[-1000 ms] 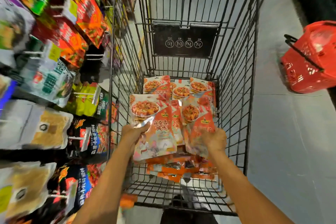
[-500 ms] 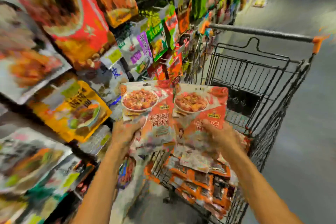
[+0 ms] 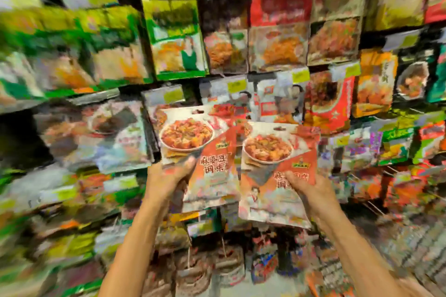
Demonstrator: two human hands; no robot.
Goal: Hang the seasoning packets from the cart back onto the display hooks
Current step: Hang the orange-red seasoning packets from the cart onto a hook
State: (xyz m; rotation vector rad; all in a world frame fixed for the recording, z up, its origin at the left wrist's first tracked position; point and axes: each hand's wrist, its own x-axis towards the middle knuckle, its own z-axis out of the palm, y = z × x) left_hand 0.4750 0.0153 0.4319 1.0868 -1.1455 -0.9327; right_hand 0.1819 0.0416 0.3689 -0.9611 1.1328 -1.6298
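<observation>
I hold two orange-and-white seasoning packets upright in front of the display wall. My left hand grips the left packet at its lower left edge, thumb on the front. My right hand grips the right packet near its lower right, thumb across the printed text. The right packet overlaps the left one's right edge. Each shows a plate of red food and a hang hole at the top. The cart is out of view.
The display wall fills the view with hanging packets in rows: green ones upper left, red and orange ones to the right. Yellow price tags sit on hook ends. The picture is heavily blurred.
The view swung from the cart up to the display wall. Both hands lifted the two packets out of the cart and now hold them raised before the hanging rows.
</observation>
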